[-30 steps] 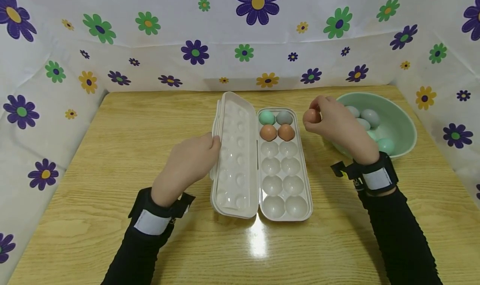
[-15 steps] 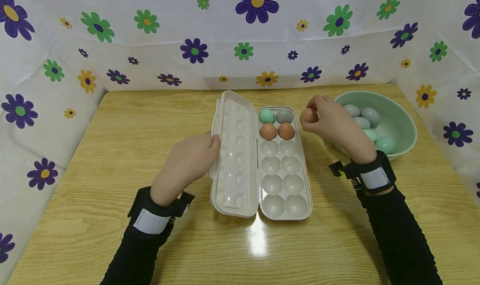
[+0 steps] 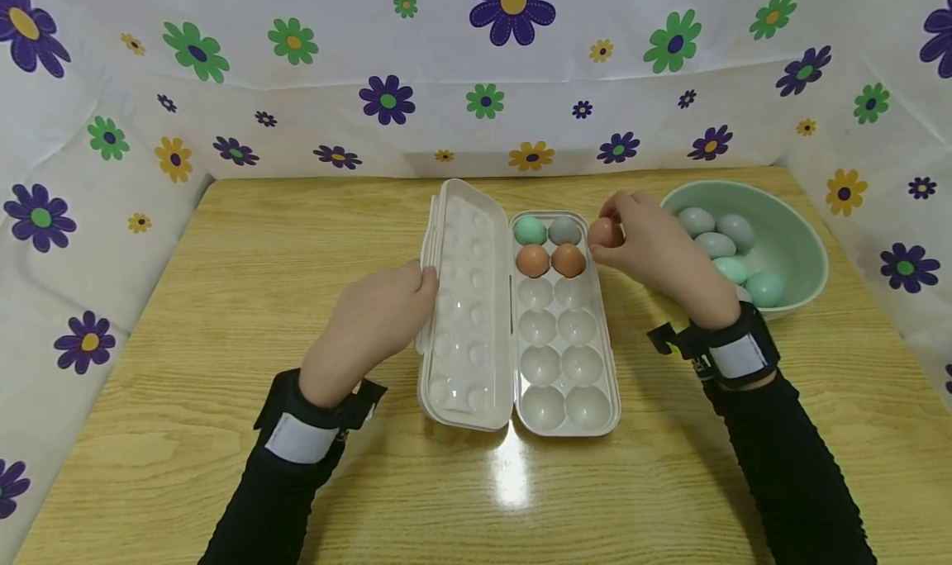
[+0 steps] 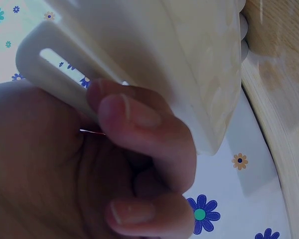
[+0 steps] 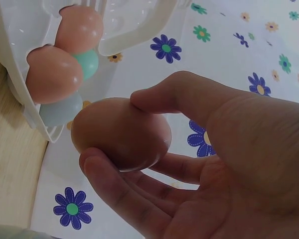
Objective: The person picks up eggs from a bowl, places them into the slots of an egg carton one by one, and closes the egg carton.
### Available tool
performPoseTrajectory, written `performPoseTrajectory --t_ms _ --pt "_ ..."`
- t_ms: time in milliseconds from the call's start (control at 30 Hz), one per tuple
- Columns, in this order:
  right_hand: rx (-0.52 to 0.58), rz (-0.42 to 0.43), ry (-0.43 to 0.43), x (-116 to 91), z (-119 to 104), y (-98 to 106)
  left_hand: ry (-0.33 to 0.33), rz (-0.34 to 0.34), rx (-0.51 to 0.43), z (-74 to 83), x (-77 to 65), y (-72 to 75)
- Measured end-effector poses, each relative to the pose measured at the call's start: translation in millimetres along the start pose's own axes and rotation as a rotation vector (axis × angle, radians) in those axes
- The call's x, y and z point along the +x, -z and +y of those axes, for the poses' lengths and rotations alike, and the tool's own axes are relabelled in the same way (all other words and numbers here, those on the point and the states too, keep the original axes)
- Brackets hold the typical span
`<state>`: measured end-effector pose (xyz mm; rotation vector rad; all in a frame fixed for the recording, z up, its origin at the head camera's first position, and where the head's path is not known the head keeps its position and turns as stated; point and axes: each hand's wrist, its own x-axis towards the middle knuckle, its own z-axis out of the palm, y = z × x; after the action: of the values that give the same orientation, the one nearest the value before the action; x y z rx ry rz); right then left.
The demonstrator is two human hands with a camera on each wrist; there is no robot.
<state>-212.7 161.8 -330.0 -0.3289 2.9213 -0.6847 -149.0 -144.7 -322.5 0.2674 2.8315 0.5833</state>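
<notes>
My right hand pinches a brown egg between thumb and fingers, just beside the far right edge of a white egg carton. Two brown eggs fill the carton's second row. Behind them sit a green egg and a grey egg in the far row; the other cups hold nothing. On the left, my left hand grips the outer edge of the raised carton lid. The left wrist view shows its fingers curled by a slotted flap of that lid.
At the right stands a pale green bowl with several grey and green eggs in it. A wooden table lies under everything. Flowered white cloth rises along the back and sides.
My right hand has moved slightly left with the brown egg, away from the bowl and up to the carton's edge. The left hand and lid have stayed in place.
</notes>
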Motion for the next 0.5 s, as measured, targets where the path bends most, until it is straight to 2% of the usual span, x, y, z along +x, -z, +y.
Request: performPoseTrajectory --t_ms 500 --pt "0.007 -0.025 0.016 -2 -13 -11 -0.006 0.003 0.002 -0.5 -0.4 -0.1"
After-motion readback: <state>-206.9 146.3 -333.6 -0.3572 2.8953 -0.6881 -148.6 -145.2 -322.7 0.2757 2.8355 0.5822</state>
